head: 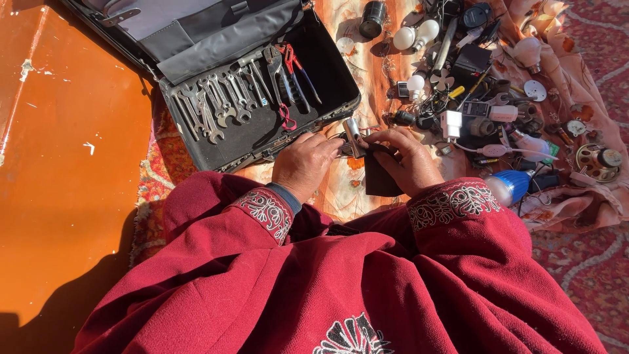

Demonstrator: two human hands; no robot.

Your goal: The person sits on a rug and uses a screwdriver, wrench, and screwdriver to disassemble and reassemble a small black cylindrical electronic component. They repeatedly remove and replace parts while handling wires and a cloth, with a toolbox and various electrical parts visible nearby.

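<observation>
Near the middle of the patterned cloth (367, 72), just in front of the person's lap, both hands meet over a small silver metal piece (352, 136) and a dark flat pouch (380, 176). The left hand (305, 164) is curled, knuckles up, its fingertips closed toward the silver piece from the left; whether it truly pinches it cannot be told. The right hand (407, 160) lies over the top of the dark pouch, fingers bent and pressed down on it, thumb side toward the silver piece. The two hands almost touch. Both wrists come out of dark red sleeves with white embroidered cuffs (265, 211).

Just beyond the left hand, at the cloth's left edge, stands an open black tool case (327, 72) with a row of spanners (213, 105) and red-handled pliers (291, 62) strapped inside. Toward the cloth's right side lies a heap of small electrical parts: white light bulbs (416, 34), a white plug adapter (451, 123), a blue-based bulb (510, 186), a dark cylinder (373, 18) and tangled wires. An orange painted surface (65, 164) fills the left
</observation>
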